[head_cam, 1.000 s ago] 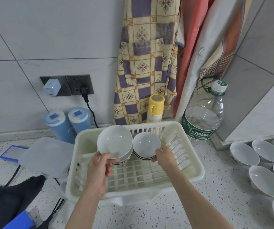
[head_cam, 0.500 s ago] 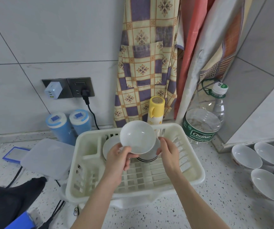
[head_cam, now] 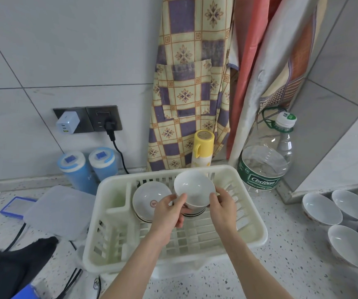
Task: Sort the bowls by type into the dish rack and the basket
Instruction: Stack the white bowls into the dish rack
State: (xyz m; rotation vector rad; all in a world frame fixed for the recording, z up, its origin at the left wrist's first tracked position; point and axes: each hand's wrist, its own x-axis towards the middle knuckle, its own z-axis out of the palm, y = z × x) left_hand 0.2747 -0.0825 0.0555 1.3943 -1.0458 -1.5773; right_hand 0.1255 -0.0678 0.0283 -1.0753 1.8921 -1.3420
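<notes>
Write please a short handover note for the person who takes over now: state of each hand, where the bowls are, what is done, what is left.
Left hand: grips the white bowl from the left.
Right hand: fingers on the same bowl's right side, over the striped stack.
Dish rack: a second stack leans at the left.
Done: two stacks started in the rack.
Left: set this bowl down, then sort the bowls on the counter at the right.

My left hand [head_cam: 169,212] and right hand [head_cam: 222,206] grip a white bowl [head_cam: 194,187] at frame centre. It sits above the dish rack [head_cam: 258,231].
</notes>
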